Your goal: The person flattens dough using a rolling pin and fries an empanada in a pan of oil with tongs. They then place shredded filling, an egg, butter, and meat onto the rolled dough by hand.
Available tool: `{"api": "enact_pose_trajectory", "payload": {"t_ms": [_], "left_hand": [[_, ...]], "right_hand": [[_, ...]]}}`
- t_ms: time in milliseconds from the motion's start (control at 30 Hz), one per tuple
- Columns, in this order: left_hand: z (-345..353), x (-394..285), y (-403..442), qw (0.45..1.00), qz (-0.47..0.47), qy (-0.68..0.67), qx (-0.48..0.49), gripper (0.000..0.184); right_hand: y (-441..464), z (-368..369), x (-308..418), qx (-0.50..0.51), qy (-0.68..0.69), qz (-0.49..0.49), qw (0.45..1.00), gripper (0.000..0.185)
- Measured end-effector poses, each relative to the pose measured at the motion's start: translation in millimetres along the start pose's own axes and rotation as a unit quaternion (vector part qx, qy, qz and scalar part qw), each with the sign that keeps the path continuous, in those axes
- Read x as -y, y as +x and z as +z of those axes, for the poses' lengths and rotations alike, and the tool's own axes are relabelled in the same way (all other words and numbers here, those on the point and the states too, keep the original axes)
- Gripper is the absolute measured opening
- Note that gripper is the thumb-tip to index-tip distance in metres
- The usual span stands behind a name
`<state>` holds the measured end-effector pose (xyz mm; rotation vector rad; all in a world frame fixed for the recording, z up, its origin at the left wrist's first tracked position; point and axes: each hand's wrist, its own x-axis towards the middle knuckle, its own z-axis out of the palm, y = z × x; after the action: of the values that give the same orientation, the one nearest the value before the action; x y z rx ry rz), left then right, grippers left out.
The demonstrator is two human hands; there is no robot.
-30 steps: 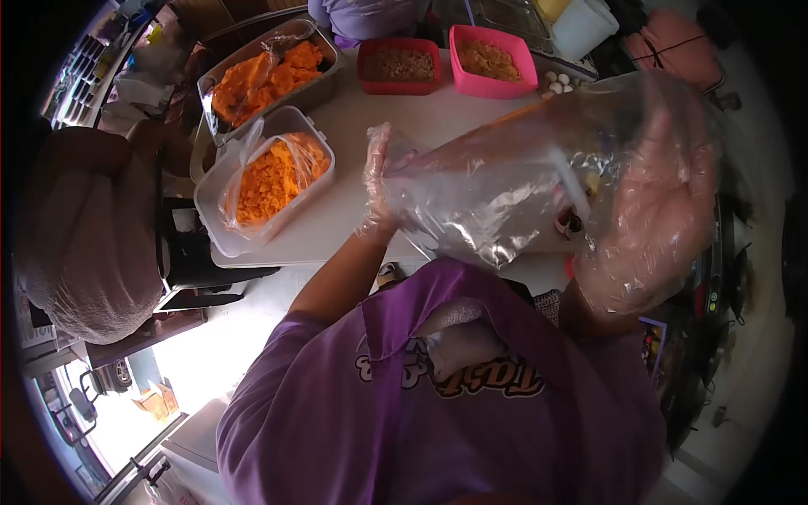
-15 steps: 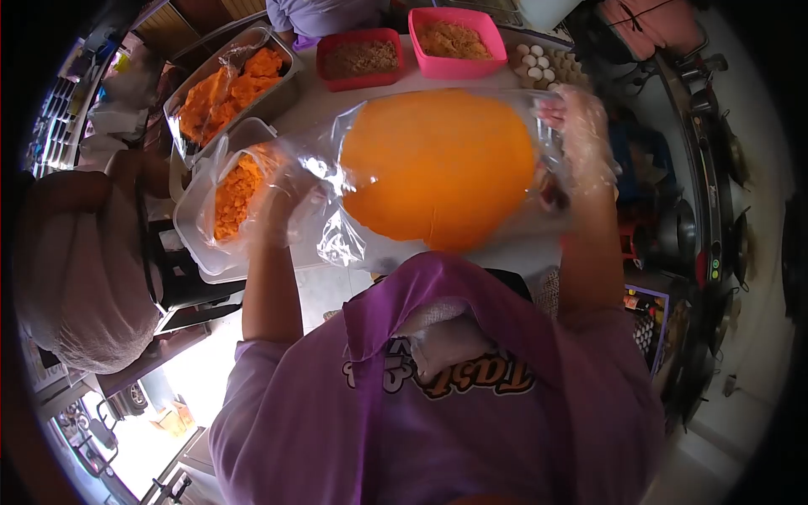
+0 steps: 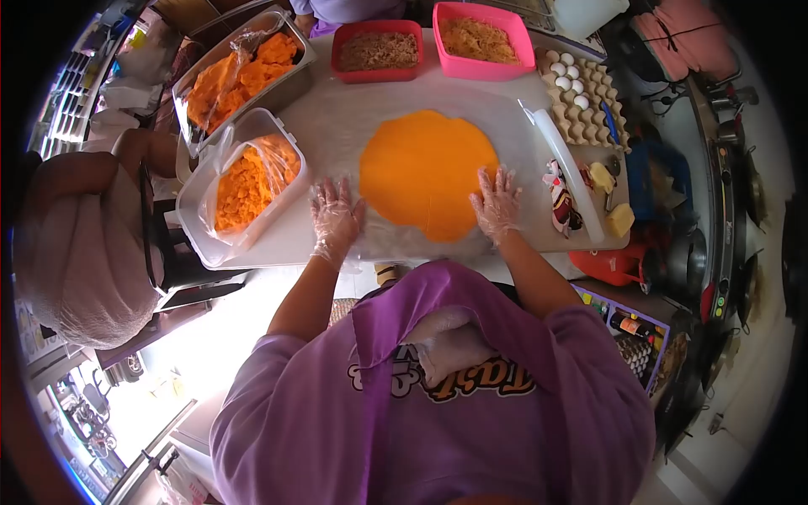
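A flat, roughly round orange dough sheet [image 3: 427, 175] lies on the table, with clear plastic film [image 3: 383, 240] showing around it. My left hand [image 3: 337, 220], in a clear plastic glove, rests flat with fingers spread just left of the dough. Also gloved, my right hand [image 3: 497, 206] lies with its fingers apart at the dough's right edge, fingertips touching it or the film over it. Neither hand grips anything. Whether film covers the dough's top, I cannot tell.
Left stand a plastic tub [image 3: 290, 126] of orange crumbled dough and a metal pan [image 3: 305, 63] of orange lumps. Two pink containers [image 3: 377, 76] [image 3: 488, 71] with fillings sit at the back. Right are an egg tray [image 3: 581, 130], a long white bar [image 3: 568, 164] and a patterned cloth [image 3: 561, 202].
The orange dough sheet in its plastic film was held up off the table by both hands. It now lies on the table, and both hands have let go and flattened beside it.
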<state>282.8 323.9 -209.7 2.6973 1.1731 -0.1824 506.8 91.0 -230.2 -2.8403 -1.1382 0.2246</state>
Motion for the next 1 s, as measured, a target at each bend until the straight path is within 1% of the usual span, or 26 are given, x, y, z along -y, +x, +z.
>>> {"api": "enact_pose_trajectory", "payload": {"t_ms": [33, 100, 133, 200, 233, 300, 333, 367, 400, 433, 467, 500, 533, 567, 600, 633, 667, 700, 733, 767, 800, 833, 867, 900, 967, 1000], "left_hand": [[0.9, 1.7, 3.4, 1.0, -0.004, 0.001, 0.0, 0.062], [1.6, 3.8, 17.7, 0.991, 0.003, -0.121, -0.051, 0.058], [2.8, 2.4, 27.0, 0.991, 0.003, -0.12, -0.051, 0.058], [5.4, -3.1, 53.0, 0.971, 0.05, -0.166, -0.162, 0.056], [8.9, -2.7, 68.9, 0.971, 0.056, -0.166, -0.164, 0.056], [10.3, -8.4, 109.4, 0.947, 0.023, -0.073, -0.313, 0.038], [-15.0, -11.3, 114.5, 0.991, 0.024, 0.032, -0.13, 0.024], [10.0, 5.8, 138.9, 0.975, 0.093, 0.186, -0.074, 0.027], [37.3, 34.8, 158.2, 0.969, 0.188, 0.058, -0.146, 0.022], [47.7, 45.1, 178.5, 0.94, 0.258, 0.216, -0.052, 0.021], [63.2, 63.2, 203.3, 0.976, 0.132, 0.17, 0.005, 0.035], [63.3, 60.8, 189.9, 0.936, 0.175, 0.303, 0.041, 0.033], [43.2, 45.7, 191.3, 0.875, 0.203, 0.435, 0.061, 0.044], [2.4, 6.0, 162.6, 0.752, 0.186, 0.612, 0.16, 0.045], [30.8, 51.2, 168.8, 0.742, 0.214, 0.619, 0.139, 0.045], [51.7, 65.5, 177.1, 0.938, 0.085, 0.335, 0.001, 0.054], [62.6, 71.5, 211.5, 0.991, -0.056, -0.013, -0.124, 0.063], [57.9, 70.4, 214.0, 0.997, 0.01, 0.044, -0.062, 0.058], [49.1, 65.5, 212.4, 0.992, 0.072, 0.106, -0.001, 0.054], [45.1, 48.2, 218.8, 0.99, 0.089, 0.106, -0.005, 0.054], [40.1, 37.5, 212.5, 0.987, 0.116, 0.1, -0.04, 0.052], [34.0, 43.2, 214.7, 0.983, 0.143, 0.093, -0.073, 0.051], [30.8, 24.5, 204.6, 0.976, 0.169, 0.086, -0.106, 0.05], [31.3, 16.0, 194.5, 0.968, 0.196, 0.077, -0.138, 0.049], [26.2, -6.8, 176.5, 0.946, 0.249, 0.055, -0.201, 0.046], [22.4, -17.5, 167.6, 0.933, 0.273, 0.045, -0.231, 0.045]], "right_hand": [[2.6, 0.3, -2.2, -0.019, 0.001, -0.014, 1.0, 0.062], [5.8, 1.0, -6.1, -0.021, 0.003, -0.023, 1.0, 0.062], [7.4, 0.6, -6.5, -0.025, 0.003, -0.029, 0.999, 0.062], [7.0, 0.0, -5.8, -0.033, 0.0, -0.032, 0.999, 0.061], [6.7, -0.2, -5.9, -0.04, -0.004, -0.033, 0.999, 0.06], [5.4, 3.9, -7.9, -0.053, -0.012, -0.04, 0.998, 0.059], [4.1, 8.8, -6.5, -0.081, -0.029, -0.041, 0.995, 0.059], [2.4, 0.5, -5.6, -0.043, 0.01, -0.037, 0.998, 0.06], [0.5, -3.4, -6.1, -0.06, 0.012, -0.055, 0.997, 0.061], [-0.5, -2.5, -8.9, -0.06, 0.086, -0.048, 0.993, 0.06], [1.3, -0.8, -11.1, -0.036, 0.082, -0.043, 0.995, 0.062], [6.9, 26.9, -19.7, -0.044, 0.142, -0.051, 0.988, 0.061], [7.0, 21.5, -26.1, -0.015, 0.216, -0.041, 0.975, 0.059], [-4.8, 1.2, -31.7, -0.009, 0.278, -0.023, 0.96, 0.058], [-17.7, -16.8, -35.5, -0.003, 0.344, -0.014, 0.939, 0.056], [-32.2, -16.6, -47.6, -0.017, 0.345, 0.007, 0.939, 0.056], [-51.3, -17.3, -63.1, -0.048, 0.346, -0.004, 0.937, 0.053], [-72.5, -20.6, -76.9, -0.078, 0.343, -0.019, 0.936, 0.05], [-102.1, -46.6, -89.4, -0.053, 0.306, 0.018, 0.95, 0.047], [-137.0, -75.3, -104.3, -0.027, 0.269, 0.056, 0.961, 0.044], [-169.1, -62.2, -126.4, -0.114, 0.269, 0.082, 0.953, 0.043], [-208.5, -70.2, -142.6, -0.132, 0.248, 0.134, 0.95, 0.042], [-245.4, -75.0, -159.2, -0.096, 0.22, 0.228, 0.944, 0.042], [-287.0, -88.6, -169.6, -0.142, 0.115, 0.278, 0.943, 0.039], [-364.9, -88.9, -215.5, -0.048, 0.025, 0.472, 0.88, 0.028], [-403.8, -131.2, -207.7, -0.12, -0.038, 0.518, 0.846, 0.023]]}}
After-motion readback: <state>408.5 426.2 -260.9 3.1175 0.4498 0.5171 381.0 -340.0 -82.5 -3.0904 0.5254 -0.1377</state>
